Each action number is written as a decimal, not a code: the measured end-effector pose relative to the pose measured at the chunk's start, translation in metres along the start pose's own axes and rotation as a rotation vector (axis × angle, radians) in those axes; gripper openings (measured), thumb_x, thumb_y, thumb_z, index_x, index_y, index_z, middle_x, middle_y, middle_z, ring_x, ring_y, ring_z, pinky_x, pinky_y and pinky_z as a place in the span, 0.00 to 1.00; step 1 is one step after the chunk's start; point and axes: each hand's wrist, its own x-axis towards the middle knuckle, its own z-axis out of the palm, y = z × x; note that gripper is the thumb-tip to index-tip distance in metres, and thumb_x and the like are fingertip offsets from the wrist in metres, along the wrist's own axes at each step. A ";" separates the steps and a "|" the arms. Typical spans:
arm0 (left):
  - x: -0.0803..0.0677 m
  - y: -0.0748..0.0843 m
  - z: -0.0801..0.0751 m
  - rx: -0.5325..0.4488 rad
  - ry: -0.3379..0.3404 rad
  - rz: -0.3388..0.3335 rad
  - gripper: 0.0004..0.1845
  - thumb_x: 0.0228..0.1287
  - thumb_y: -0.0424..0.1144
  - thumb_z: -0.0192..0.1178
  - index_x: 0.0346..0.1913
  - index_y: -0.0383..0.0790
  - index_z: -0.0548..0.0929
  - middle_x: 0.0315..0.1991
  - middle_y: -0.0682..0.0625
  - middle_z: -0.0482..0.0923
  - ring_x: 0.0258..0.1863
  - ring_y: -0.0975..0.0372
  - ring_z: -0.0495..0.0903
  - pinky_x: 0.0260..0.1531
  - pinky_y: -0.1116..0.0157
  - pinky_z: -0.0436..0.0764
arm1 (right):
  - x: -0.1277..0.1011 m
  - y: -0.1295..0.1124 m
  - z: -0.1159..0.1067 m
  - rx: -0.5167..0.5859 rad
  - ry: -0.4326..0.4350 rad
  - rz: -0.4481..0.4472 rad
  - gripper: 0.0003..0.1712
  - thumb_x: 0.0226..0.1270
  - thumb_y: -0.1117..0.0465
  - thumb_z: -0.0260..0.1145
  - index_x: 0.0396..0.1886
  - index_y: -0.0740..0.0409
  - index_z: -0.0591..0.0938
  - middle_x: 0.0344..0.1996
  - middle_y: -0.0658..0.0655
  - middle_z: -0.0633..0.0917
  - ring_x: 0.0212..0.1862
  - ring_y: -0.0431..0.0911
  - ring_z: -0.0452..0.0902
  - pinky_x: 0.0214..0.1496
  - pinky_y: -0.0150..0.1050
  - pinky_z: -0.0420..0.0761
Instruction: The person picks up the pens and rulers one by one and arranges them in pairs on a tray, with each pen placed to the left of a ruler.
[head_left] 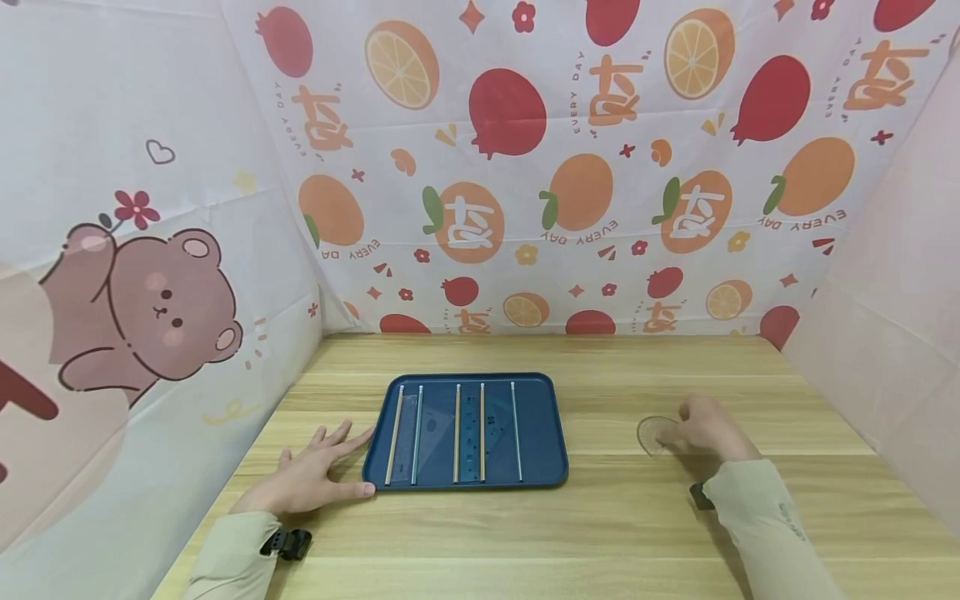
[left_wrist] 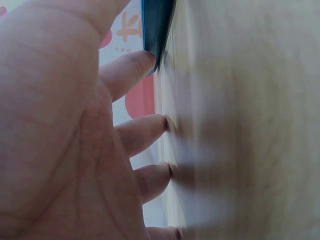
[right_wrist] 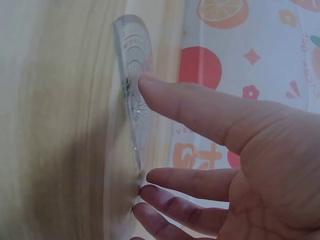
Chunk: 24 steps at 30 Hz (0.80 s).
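Note:
A clear protractor (head_left: 651,433) lies on the table to the right of a blue tray (head_left: 542,433). My right hand (head_left: 708,429) is over its right side; in the right wrist view the thumb (right_wrist: 170,95) overlaps the marked face, while the other fingers extend down at the table beside its lower tip. My left hand (head_left: 315,475) spreads its fingers at the tray's left edge, thumb at the near left corner. In the left wrist view one fingertip meets the tray's side (left_wrist: 157,30) and the other fingertips rest on the table.
Several slim sticks, tan (head_left: 393,437) and blue (head_left: 517,433), lie lengthwise across the tray. Between them are a clear ruler (head_left: 406,433), a translucent set square (head_left: 437,442) and a blue stencil ruler (head_left: 469,437). Printed cloth (head_left: 510,192) hangs behind the wooden table (head_left: 525,542).

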 end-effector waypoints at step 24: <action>0.000 0.002 -0.001 -0.012 -0.019 -0.020 0.52 0.62 0.68 0.72 0.84 0.52 0.66 0.84 0.27 0.52 0.79 0.18 0.47 0.58 0.08 0.44 | -0.001 0.000 0.004 -0.042 0.008 0.046 0.35 0.62 0.53 0.82 0.54 0.80 0.84 0.53 0.78 0.87 0.53 0.68 0.85 0.59 0.66 0.83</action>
